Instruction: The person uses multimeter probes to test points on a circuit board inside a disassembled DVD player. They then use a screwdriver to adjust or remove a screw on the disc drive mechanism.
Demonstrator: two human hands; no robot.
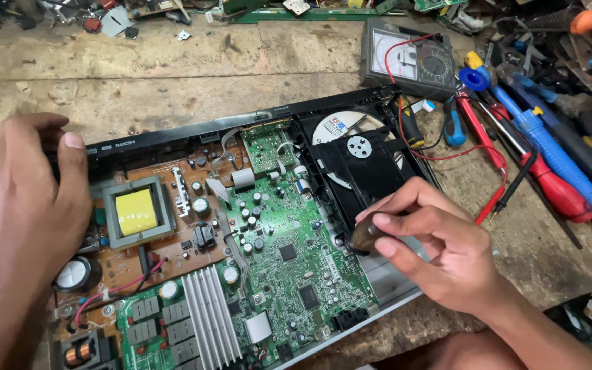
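An opened disc player (173, 140) lies on the wooden bench with its boards bare. My left hand (29, 199) grips its left rear corner, thumb on the black back panel. My right hand (433, 243) is closed on a dark brown tool handle (363, 236), its tip pointing down at the edge between the green circuit board (289, 253) and the black disc drive (364, 164). A silver disc (340, 127) shows under the drive's clamp. A brown power board with a yellow-topped transformer (136, 211) and a ribbed heatsink (210, 315) sits on the left.
An analogue multimeter (409, 65) stands behind the player, its red lead (491, 154) trailing to the right. Blue and red screwdrivers (549, 157) and other tools lie at the right. Scrap parts line the bench's far edge (118, 17).
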